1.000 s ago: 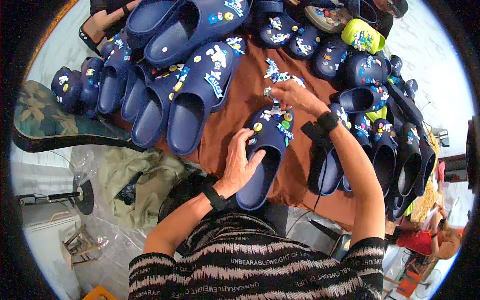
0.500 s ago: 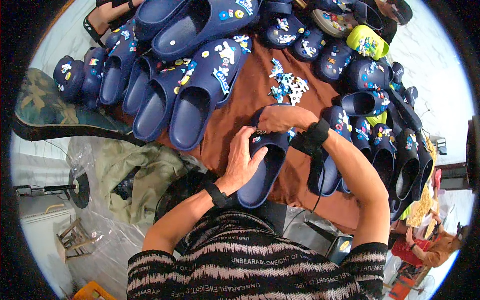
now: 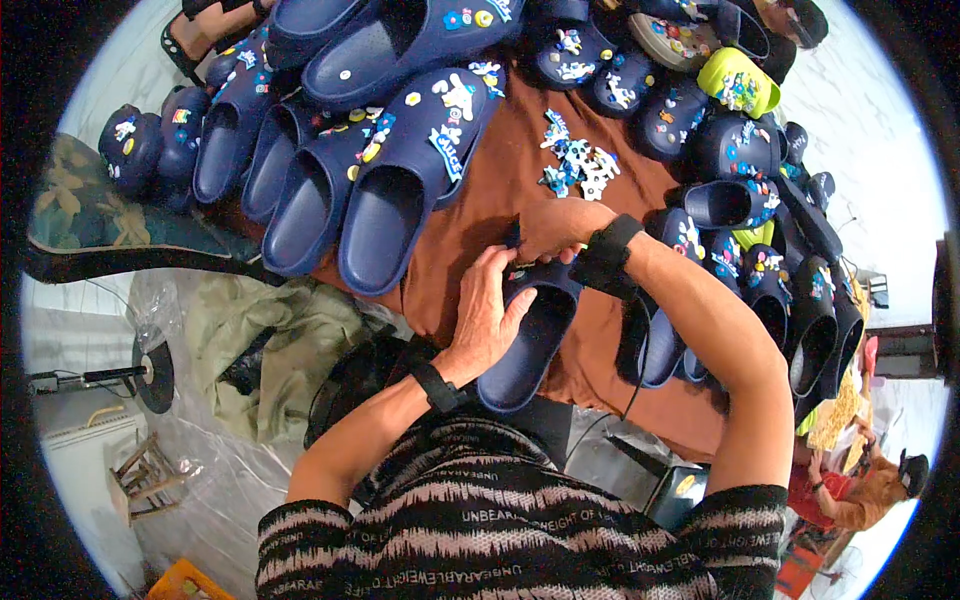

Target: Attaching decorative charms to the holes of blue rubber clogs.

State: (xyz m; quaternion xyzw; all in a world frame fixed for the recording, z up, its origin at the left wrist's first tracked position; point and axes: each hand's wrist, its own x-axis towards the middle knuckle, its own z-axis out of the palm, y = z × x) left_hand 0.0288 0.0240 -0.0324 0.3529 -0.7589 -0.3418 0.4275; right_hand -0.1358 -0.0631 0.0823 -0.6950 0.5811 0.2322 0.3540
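Note:
A navy clog [image 3: 528, 352] lies in front of me on the brown cloth, its heel toward my body. My left hand [image 3: 483, 315] grips its left side, the thumb at the edge of the foot opening and the fingers on the upper. Over the toe, my right hand [image 3: 562, 230] is closed, its fingers bent down against the upper. What those fingertips pinch, if anything, is hidden beneath the hand. Just beyond lies a small heap of blue and white shoe charms [image 3: 578, 168].
Navy clogs with charms [image 3: 385, 225] crowd the left side of the brown cloth [image 3: 440, 290]. More clogs [image 3: 765, 300] line the right, with a lime-green clog [image 3: 738, 82] among them. A dark cable [image 3: 632, 395] hangs from my right wrist. Another person [image 3: 868, 490] is at the far right.
My right hand and wrist have shifted slightly left and turned over the clog's toe, covering more of it. My left hand keeps its grip on the clog.

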